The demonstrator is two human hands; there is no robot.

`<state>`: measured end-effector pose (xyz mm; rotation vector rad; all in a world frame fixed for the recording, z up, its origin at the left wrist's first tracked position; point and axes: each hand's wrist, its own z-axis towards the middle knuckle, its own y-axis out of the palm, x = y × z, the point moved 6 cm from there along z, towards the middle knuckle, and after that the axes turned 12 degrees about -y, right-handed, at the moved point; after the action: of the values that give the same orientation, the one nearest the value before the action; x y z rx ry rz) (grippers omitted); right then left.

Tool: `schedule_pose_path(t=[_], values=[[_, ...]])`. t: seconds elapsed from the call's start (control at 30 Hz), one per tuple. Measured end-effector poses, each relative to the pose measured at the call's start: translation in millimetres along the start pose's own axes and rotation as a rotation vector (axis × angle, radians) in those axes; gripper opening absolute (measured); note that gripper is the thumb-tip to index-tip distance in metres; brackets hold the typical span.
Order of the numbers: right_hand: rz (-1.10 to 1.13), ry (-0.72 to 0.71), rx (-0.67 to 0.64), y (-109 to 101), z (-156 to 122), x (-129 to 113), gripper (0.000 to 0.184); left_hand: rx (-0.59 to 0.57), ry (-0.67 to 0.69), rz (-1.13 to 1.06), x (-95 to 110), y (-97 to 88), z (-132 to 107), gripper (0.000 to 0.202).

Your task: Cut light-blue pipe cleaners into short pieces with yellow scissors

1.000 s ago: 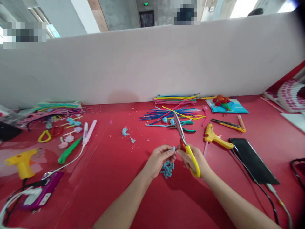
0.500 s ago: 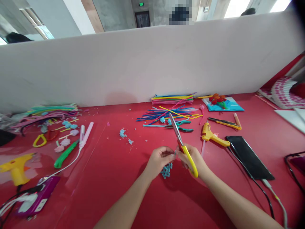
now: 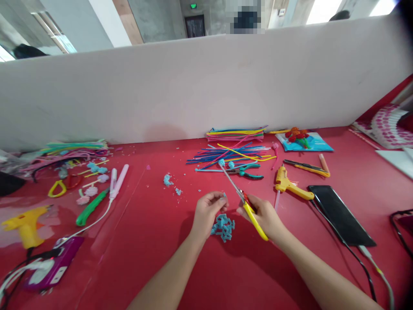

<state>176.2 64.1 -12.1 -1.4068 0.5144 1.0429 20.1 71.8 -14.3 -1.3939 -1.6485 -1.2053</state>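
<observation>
Your left hand (image 3: 206,211) pinches the blue wire shape (image 3: 222,226) so it hangs free over the table (image 3: 155,241), while at its 3 o'clock your right hand (image 3: 263,215) grips the scissors (image 3: 245,202), closed blades aimed safely away toward 11 o'clock.

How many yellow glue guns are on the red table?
2. One glue gun lies at the far left. The second glue gun lies right of the scissors, beside the black phone.
</observation>
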Motion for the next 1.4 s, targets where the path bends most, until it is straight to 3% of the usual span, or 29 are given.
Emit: schedule_pose_path(t=[0.17,0.37,0.87,1.4], values=[[-0.418,-0.103,-0.131,6,-3,-8,0.023,0.083,0.077,-0.128,11,-18.4,4,0.012],[-0.612,-0.146,-0.207,16,-7,-6,0.024,0.093,0.125,-0.180,22,-27.5,3,0.008],[-0.687,-0.219,-0.226,19,-8,-3,0.025,0.058,0.122,-0.192,24,-27.6,1,0.006],[-0.669,-0.207,-0.228,17,-8,-3,0.030,0.048,0.132,-0.205,27,-26.6,-1,0.008]])
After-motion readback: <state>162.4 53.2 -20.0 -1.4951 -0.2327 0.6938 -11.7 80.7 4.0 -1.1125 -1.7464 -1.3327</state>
